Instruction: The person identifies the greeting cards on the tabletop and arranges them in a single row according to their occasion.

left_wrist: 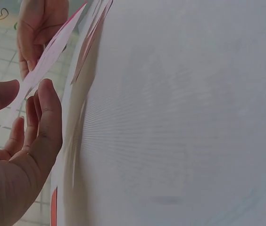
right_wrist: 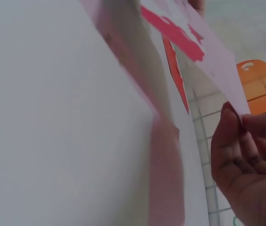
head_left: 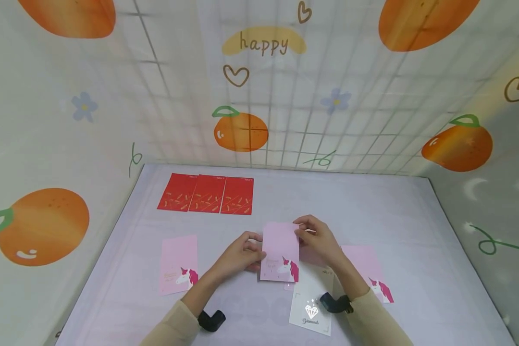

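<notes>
A pink card (head_left: pixel 278 247) with a white unicorn with a magenta mane in its lower corner is held up above the table between both hands. My right hand (head_left: pixel 322 240) pinches its upper right edge between thumb and fingers, plainly seen in the right wrist view. At the left edge, my left hand (head_left: pixel 240 254) holds the card loosely, thumb in front and fingers behind. In the left wrist view the card (left_wrist: pixel 53 49) passes between the left thumb and fingers. Below the right forearm lies a white card (head_left: pixel 304 298) printed "Diamonds", overlapping pink paper partly hidden behind the raised card.
Three red cards (head_left: pixel 205 193) with gold marks lie in a row at the back left. One pink unicorn card (head_left: pixel 177 262) is left of the left hand, another pink unicorn card (head_left: pixel 365 264) beyond the right forearm. A patterned cloth wall (head_left: pixel 285 139) borders the white table (head_left: pixel 415 230).
</notes>
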The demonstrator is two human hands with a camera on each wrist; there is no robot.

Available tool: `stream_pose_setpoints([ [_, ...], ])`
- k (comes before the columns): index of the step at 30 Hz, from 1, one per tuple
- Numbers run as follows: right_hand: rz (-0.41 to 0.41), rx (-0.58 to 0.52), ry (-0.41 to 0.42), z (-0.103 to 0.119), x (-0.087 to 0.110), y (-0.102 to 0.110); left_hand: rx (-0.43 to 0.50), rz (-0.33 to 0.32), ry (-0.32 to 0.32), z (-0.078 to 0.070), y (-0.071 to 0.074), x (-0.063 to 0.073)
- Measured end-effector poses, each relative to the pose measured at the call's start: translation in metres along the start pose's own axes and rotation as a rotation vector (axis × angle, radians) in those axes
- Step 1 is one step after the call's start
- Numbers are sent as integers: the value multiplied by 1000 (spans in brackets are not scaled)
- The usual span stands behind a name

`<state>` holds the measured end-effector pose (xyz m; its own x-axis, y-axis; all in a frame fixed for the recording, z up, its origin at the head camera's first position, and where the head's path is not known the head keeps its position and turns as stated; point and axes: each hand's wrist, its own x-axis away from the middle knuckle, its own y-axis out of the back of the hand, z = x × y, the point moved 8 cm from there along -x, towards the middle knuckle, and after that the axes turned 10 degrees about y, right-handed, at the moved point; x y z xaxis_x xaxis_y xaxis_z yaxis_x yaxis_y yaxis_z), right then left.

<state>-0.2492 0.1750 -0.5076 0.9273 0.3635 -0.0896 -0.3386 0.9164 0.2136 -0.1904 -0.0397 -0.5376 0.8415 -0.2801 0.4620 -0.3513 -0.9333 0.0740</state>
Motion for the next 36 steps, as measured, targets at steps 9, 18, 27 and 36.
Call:
stream_pose_setpoints([
  [9,-29,-42,-19,25,-1,4,2,47,-27,3,-5,2],
  [18,-30,-33,-22,25,-2,3,13,54,-40,4,-5,1],
  [27,-43,-48,-45,-5,-7,5,44,77,-40,7,-6,-1],
  [36,-75,-25,-56,-12,-2,1,81,82,-25,10,-1,-5],
])
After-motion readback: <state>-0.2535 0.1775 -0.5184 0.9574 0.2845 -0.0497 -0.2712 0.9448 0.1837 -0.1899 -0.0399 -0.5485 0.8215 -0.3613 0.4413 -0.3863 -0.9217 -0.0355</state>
